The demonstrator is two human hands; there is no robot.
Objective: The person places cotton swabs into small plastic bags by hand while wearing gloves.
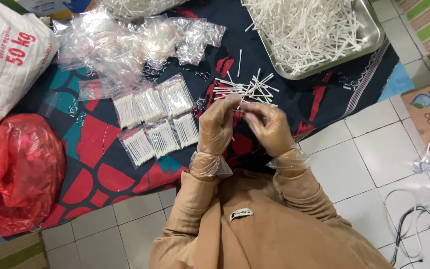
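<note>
Not much elbow room here. Straight ahead of the hands, the loose pile of cotton swabs (pixel 247 88) blocks the way, with the metal tray (pixel 374 35) full of swabs beyond it. To the left sit six filled swab packets (pixel 156 119), and past those a heap of empty plastic bags (pixel 135 40). Open patterned cloth (pixel 95 164) lies left of the packets, before the red plastic bag (pixel 16 174). Bare tile floor (pixel 369 159) to the right looks passable, until what seem to be cables (pixel 409 219).

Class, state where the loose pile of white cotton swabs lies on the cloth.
In the head view, the loose pile of white cotton swabs lies just beyond both gloved hands, below-left of the metal tray.
</note>
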